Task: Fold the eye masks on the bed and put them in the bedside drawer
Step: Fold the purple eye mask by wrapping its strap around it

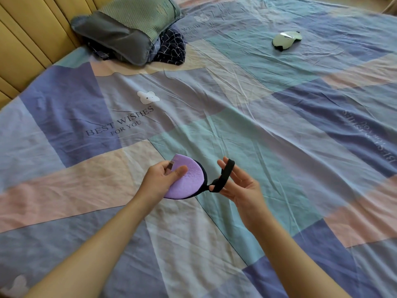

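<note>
A purple eye mask (190, 181) with a dark edge is folded in half and held just above the bed. My left hand (161, 179) pinches it, thumb on top. Its black elastic strap (224, 176) loops around the fingers of my right hand (240, 186), whose palm faces up to the right of the mask. A second eye mask (286, 40), pale green with black trim, lies flat on the sheet at the far right. The bedside drawer is not in view.
The bed is covered by a patchwork sheet (236, 117) in blue, teal and pink. A grey-green pillow (129, 26) lies on dark checked fabric (171, 50) at the back left, against a yellow padded headboard (28, 39).
</note>
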Tool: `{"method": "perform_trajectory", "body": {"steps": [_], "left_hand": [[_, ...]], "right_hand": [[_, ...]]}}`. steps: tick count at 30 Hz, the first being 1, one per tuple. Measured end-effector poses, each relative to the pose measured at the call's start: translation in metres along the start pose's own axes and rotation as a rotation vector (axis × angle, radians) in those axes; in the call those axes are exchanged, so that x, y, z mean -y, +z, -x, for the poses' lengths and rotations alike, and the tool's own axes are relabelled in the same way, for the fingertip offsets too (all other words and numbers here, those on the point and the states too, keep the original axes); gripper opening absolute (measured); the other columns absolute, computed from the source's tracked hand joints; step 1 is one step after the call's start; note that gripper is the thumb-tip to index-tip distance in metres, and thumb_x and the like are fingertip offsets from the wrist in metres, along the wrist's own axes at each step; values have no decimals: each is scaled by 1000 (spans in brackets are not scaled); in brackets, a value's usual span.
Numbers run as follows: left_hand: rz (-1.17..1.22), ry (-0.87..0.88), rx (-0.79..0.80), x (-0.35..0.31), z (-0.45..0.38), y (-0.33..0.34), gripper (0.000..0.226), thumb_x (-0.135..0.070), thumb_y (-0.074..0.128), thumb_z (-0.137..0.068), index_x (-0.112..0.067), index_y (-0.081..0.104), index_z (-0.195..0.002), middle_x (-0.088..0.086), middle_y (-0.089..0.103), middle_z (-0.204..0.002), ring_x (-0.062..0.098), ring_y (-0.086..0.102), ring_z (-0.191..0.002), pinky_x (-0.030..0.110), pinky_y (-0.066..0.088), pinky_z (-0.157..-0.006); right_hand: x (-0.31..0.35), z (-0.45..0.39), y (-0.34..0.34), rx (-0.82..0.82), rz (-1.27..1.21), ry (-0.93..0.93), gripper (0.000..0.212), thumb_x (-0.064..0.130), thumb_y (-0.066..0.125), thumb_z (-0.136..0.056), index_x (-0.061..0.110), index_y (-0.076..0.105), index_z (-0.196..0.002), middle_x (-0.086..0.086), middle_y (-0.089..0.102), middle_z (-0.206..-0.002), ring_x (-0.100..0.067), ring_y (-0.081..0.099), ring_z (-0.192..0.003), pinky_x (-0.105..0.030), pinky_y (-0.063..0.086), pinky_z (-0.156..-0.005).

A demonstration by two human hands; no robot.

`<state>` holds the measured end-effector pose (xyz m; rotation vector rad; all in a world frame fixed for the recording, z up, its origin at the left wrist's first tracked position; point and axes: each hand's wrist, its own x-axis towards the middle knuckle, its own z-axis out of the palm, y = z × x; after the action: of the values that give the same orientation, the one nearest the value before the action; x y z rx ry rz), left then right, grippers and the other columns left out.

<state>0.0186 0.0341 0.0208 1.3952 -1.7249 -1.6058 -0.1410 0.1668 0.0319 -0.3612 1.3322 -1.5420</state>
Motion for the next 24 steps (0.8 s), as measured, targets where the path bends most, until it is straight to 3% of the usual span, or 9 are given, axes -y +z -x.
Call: {"method": "perform_trajectory", "body": {"steps": [3, 6, 8, 12, 15, 17, 19, 21, 24], "left_hand": [[-62, 44, 147, -9, 3, 0, 22, -27, 72, -81, -8, 62, -74, -3, 45, -60, 6, 39, -53, 17, 30, -49], [-97, 54, 332, -21, 9, 3, 25, -23, 77, -76, -1, 66, -78, -2, 51, -60, 8, 46, -56, 14, 35, -50], [-159, 69, 418, -29, 9, 3, 27, -22, 79, -74, 1, 65, -73, -7, 45, -55, 6, 42, -53, 14, 32, -48], [-304, 76, 568, -34, 9, 4, 37, -20, 81, -72, 9, 59, -72, -3, 39, -53, 5, 34, -49, 16, 27, -47], [-323, 88, 573, -35, 13, 8, 22, -19, 78, -70, -5, 64, -61, -13, 40, -45, 1, 36, -47, 19, 32, -53], [-316, 127, 556, -36, 16, 11, 25, -22, 78, -68, -7, 62, -56, -14, 42, -49, 1, 40, -52, 22, 35, -56], [-278, 138, 525, -38, 19, 13, 28, -26, 80, -65, -6, 62, -57, -11, 40, -52, 4, 39, -54, 21, 33, -53], [-189, 109, 499, -39, 22, 14, 24, -20, 81, -70, -12, 63, -56, -9, 41, -52, 6, 39, -53, 18, 32, -50], [-73, 72, 508, -39, 27, 15, 15, -20, 74, -80, -9, 68, -73, -5, 55, -62, 7, 49, -60, 17, 39, -56]], "right_hand": [[1, 4, -1, 46, 100, 24, 62, 10, 80, -67, 23, 61, -125, 1, 65, -127, -23, 72, -84, -32, 57, -71], [3, 6, 0, 123, 231, 6, 61, 8, 73, -70, 27, 59, -127, -4, 69, -118, -22, 69, -91, -39, 58, -66], [6, 7, 3, 193, 295, -16, 60, 5, 70, -72, 33, 61, -124, -10, 68, -116, -21, 68, -83, -40, 56, -61], [11, 9, 11, 288, 477, -43, 61, 16, 75, -70, 41, 58, -123, -10, 67, -110, -10, 57, -54, -26, 44, -45], [13, 9, 14, 308, 532, -33, 53, 20, 76, -68, 36, 62, -117, -7, 69, -104, -10, 53, -52, -22, 39, -42], [13, 9, 15, 319, 524, -1, 47, 14, 73, -67, 26, 63, -111, -2, 69, -92, -6, 53, -53, -18, 38, -42], [12, 10, 14, 326, 493, 52, 42, 8, 67, -66, 15, 60, -107, 0, 65, -83, -1, 53, -56, -12, 39, -47], [10, 10, 12, 334, 489, 117, 40, 9, 64, -65, 11, 59, -104, 1, 60, -79, -6, 52, -64, -12, 40, -51], [11, 10, 9, 356, 490, 203, 37, 12, 59, -66, 15, 64, -103, 3, 53, -74, -9, 45, -62, -15, 32, -49]]}}
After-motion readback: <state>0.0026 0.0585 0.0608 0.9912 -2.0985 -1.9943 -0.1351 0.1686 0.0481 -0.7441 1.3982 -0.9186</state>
